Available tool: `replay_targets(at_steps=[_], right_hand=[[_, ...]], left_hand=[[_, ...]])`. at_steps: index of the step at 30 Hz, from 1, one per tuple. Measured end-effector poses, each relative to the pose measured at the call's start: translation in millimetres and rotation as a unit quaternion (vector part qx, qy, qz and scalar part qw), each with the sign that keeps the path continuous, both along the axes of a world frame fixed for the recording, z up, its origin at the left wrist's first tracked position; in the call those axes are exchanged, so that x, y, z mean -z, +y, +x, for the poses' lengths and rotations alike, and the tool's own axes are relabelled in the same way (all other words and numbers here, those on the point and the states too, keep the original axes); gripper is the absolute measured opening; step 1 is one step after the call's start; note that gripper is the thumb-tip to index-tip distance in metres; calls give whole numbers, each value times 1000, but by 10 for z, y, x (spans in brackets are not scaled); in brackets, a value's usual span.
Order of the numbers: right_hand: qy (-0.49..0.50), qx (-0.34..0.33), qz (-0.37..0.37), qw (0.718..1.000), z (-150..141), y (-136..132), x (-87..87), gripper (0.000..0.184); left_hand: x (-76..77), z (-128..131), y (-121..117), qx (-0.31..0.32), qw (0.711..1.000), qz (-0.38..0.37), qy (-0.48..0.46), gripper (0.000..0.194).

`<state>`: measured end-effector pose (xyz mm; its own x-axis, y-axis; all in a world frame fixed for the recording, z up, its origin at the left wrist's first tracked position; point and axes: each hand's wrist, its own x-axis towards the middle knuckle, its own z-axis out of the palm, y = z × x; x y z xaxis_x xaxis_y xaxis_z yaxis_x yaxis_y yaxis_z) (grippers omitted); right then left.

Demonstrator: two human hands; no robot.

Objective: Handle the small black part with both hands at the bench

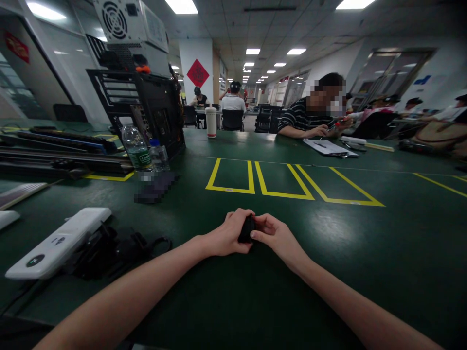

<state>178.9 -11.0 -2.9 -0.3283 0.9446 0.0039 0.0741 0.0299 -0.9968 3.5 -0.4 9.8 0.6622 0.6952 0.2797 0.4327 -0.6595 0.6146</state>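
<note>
A small black object [246,230] sits between my two hands, just above or on the green table [233,287]; its kind does not show. My left hand [229,234] wraps round it from the left, thumb below and fingers over the top. From the right, my right hand [273,235] pinches its edge with thumb and fingertips. Much of the object is hidden behind the fingers. Yellow tape outlines [288,195] mark the tabletop just beyond my hands.
To the left lie a white power strip [62,243] and tangled black cables [113,250]. Plastic bottles [135,146] stand by a black computer case [156,107]. A white cup [210,122] stands farther back. Across the table sits a person [302,116] near a clipboard [330,147].
</note>
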Motion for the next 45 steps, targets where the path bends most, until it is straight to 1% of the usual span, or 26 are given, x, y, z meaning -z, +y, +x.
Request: replay_targets(at_steps=[3,6,9,14,16,19,21,24,27,32,35,37,39,41,45], right_hand=[[-11,12,-7,1000,-5,-36,-25,30],[-26,13,6,1000,-7,-95,-48,23],[-33,17,17,999,-4,-121,-64,20],[-24,-9,0,1000,9,-103,-98,16],[-27,-14,21,999,15,-105,-94,17],[-42,-5,84,996,26,-129,-65,24],[-50,-6,100,994,31,-146,-51,26],[-37,-20,89,995,27,-151,-49,20],[-18,-8,87,996,14,-123,-47,14],[-2,-15,49,999,13,-68,-18,25],[0,-28,34,999,21,-63,-12,23],[5,-38,33,999,24,-73,-18,19],[6,-42,37,998,25,-91,-26,20],[4,-42,41,998,23,-111,-31,20],[12,-27,47,998,10,-122,-19,13]], left_hand=[[22,-2,2,-1,1000,17,-2,62],[20,-6,0,3,1000,25,3,63],[12,-5,-1,-1,1000,25,6,64],[7,2,-4,-5,1000,19,7,62],[9,5,-1,-5,1000,21,7,62],[20,11,8,-1,1000,25,0,63],[28,14,15,2,1000,26,-6,63],[32,13,22,6,1000,18,-6,62],[19,7,23,8,1000,7,2,62],[-23,-4,7,9,1000,-7,14,60],[-12,-1,2,9,1000,-13,10,60],[8,5,5,-2,1000,6,-2,62],[23,9,8,-4,1000,12,-4,62],[27,11,10,-1,1000,8,-2,62],[23,11,8,1,1000,-1,0,61]])
